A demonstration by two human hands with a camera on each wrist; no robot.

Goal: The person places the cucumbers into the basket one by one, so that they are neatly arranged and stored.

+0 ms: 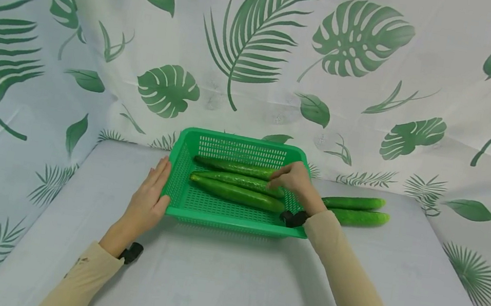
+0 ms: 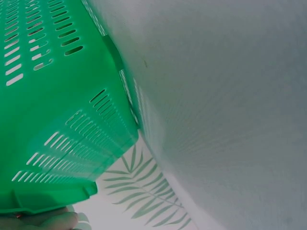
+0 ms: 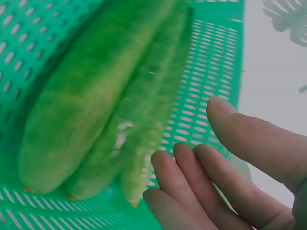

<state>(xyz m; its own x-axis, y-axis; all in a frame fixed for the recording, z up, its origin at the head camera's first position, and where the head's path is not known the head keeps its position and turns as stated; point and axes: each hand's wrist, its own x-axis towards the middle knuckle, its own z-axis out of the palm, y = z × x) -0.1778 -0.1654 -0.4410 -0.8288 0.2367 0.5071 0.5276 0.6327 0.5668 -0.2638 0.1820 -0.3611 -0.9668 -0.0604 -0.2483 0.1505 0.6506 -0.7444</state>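
Note:
A green plastic basket [image 1: 236,222] with slotted walls stands on the table. Three long green cucumbers lie side by side in it: a back one [image 1: 234,167], a middle one [image 1: 226,177] and a front one [image 1: 236,194]. My left hand [image 1: 148,197] rests against the basket's left side with its fingers fairly straight; in the left wrist view only fingertips show under the rim. Over the right ends of the cucumbers hovers my right hand [image 1: 295,180]. Its thumb stands apart from the loosely bent fingers [image 3: 216,184] in the right wrist view, with nothing between them.
Two more cucumbers, a rear one [image 1: 355,202] and a nearer one [image 1: 362,218], lie on the white table [image 1: 228,285] right of the basket, partly hidden by my right arm. A leaf-patterned cloth [image 1: 253,97] hangs behind and at both sides.

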